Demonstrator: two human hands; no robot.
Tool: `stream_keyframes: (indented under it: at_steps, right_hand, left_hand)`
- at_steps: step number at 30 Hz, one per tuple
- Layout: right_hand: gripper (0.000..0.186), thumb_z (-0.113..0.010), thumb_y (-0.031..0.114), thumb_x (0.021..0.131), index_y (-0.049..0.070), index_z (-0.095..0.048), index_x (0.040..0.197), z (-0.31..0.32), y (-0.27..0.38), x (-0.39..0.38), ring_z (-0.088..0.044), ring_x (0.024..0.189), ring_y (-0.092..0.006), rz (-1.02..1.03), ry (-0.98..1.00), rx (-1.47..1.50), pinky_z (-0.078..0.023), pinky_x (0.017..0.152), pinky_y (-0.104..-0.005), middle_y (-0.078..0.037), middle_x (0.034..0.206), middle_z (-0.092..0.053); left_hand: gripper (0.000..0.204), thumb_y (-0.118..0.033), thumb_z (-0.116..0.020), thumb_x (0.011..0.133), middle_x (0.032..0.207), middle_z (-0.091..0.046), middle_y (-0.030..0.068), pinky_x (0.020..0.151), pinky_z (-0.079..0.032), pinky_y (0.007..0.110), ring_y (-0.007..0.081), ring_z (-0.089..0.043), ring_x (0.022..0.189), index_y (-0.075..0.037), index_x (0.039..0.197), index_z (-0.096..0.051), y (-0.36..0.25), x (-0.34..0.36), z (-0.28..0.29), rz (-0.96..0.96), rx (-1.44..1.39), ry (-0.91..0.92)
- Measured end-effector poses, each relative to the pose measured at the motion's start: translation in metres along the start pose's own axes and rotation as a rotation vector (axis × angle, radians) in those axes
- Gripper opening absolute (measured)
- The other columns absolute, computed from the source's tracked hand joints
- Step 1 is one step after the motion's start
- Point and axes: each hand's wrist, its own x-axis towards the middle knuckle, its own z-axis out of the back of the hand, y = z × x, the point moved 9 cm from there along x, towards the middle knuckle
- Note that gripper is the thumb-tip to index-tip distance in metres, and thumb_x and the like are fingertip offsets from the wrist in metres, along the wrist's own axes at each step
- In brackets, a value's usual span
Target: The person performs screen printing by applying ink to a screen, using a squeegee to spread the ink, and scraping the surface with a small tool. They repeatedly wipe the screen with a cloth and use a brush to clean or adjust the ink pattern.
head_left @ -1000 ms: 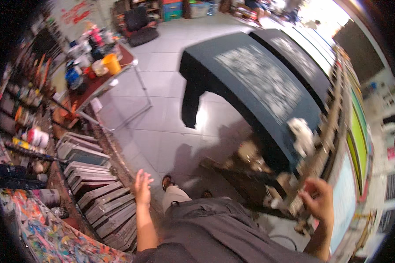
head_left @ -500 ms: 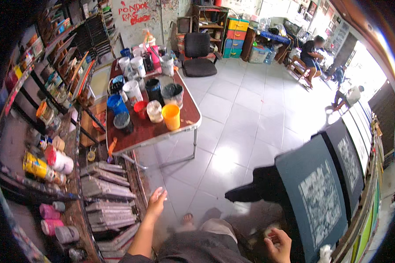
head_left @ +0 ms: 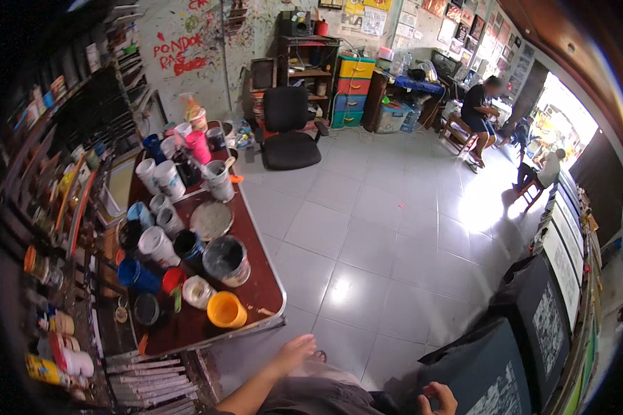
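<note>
My left hand (head_left: 295,353) hangs over the floor near the front corner of the red-brown table (head_left: 266,308), holding nothing, fingers loosely extended. On that table stand several tubs, cups and buckets, among them a yellow cup (head_left: 226,309) and a grey-stained bucket (head_left: 226,261). My right hand (head_left: 436,396), at the lower edge, has loosely bent fingers apart with nothing visible in them. It is beside a dark printed shirt (head_left: 498,366) stretched on a board, with another dark printed shirt (head_left: 543,325) behind it.
Paint-splattered shelves (head_left: 55,290) line the left; stacked frames (head_left: 142,380) lie below. Ahead are a black chair (head_left: 291,149), coloured drawers (head_left: 349,93) and tiled floor (head_left: 349,214). A seated person (head_left: 474,111) and another person (head_left: 548,166) are near the doorway. White boards (head_left: 561,263) run along the right.
The view has swung up from the boards and my feet toward the room. The table now appears closer and lower, the dark shirts farther down-right. My left hand has moved forward and rightward in view.
</note>
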Motion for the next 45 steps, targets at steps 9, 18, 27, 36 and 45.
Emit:
stream_keyframes:
  at_steps: [9,18,27,36,45]
  right_hand:
    - [0.030,-0.066,0.004,0.083,-0.001,-0.059,0.111,-0.014,-0.072,0.110,-0.059,0.083,-0.0131,-0.453,0.150,0.119,-0.048,0.075,-0.0254,-0.008,0.093,-0.063]
    - [0.030,-0.065,0.004,0.083,-0.001,-0.059,0.112,-0.042,-0.082,0.377,-0.060,0.080,-0.0144,-0.470,0.267,-0.041,-0.050,0.071,-0.0274,-0.009,0.090,-0.065]
    - [0.034,-0.068,0.013,0.080,-0.001,-0.061,0.110,-0.032,-0.115,0.647,-0.063,0.078,-0.0201,-0.407,0.132,-0.258,-0.051,0.070,-0.0316,-0.015,0.090,-0.067]
    - [0.037,-0.067,0.023,0.081,0.002,-0.061,0.111,-0.091,-0.152,0.988,-0.064,0.077,-0.0264,-0.177,0.265,-0.226,-0.051,0.071,-0.0356,-0.015,0.091,-0.067]
    - [0.025,-0.069,0.012,0.076,0.001,-0.063,0.098,-0.204,0.046,1.357,-0.064,0.072,-0.0239,0.461,0.424,-0.183,-0.051,0.056,-0.0295,-0.013,0.087,-0.065]
  left_hand:
    - [0.047,-0.039,-0.045,0.096,0.111,-0.062,0.0059,0.085,-0.041,0.029,0.0152,-0.056,0.102,-0.006,0.130,-0.047,-0.108,0.182,-0.008,-0.031,-0.003,-0.030]
    - [0.051,-0.042,-0.049,0.093,0.110,-0.063,0.0075,0.079,-0.040,0.027,0.0139,-0.058,0.097,-0.004,0.126,-0.049,-0.243,0.405,0.016,0.035,-0.199,-0.097]
    - [0.050,-0.040,-0.046,0.094,0.114,-0.061,0.0069,0.086,-0.038,0.031,0.0154,-0.057,0.102,-0.005,0.130,-0.046,-0.438,0.599,0.039,-0.184,-0.015,-0.178]
    - [0.048,-0.036,-0.057,0.091,0.115,-0.061,0.0070,0.081,-0.044,0.031,0.0147,-0.057,0.100,-0.008,0.129,-0.049,-0.444,0.877,0.055,-0.111,0.249,-0.129]
    - [0.052,-0.046,-0.052,0.087,0.111,-0.062,0.0117,0.083,-0.045,0.040,0.0274,-0.058,0.095,-0.008,0.123,-0.054,-0.307,0.816,0.305,0.757,0.259,-0.816]
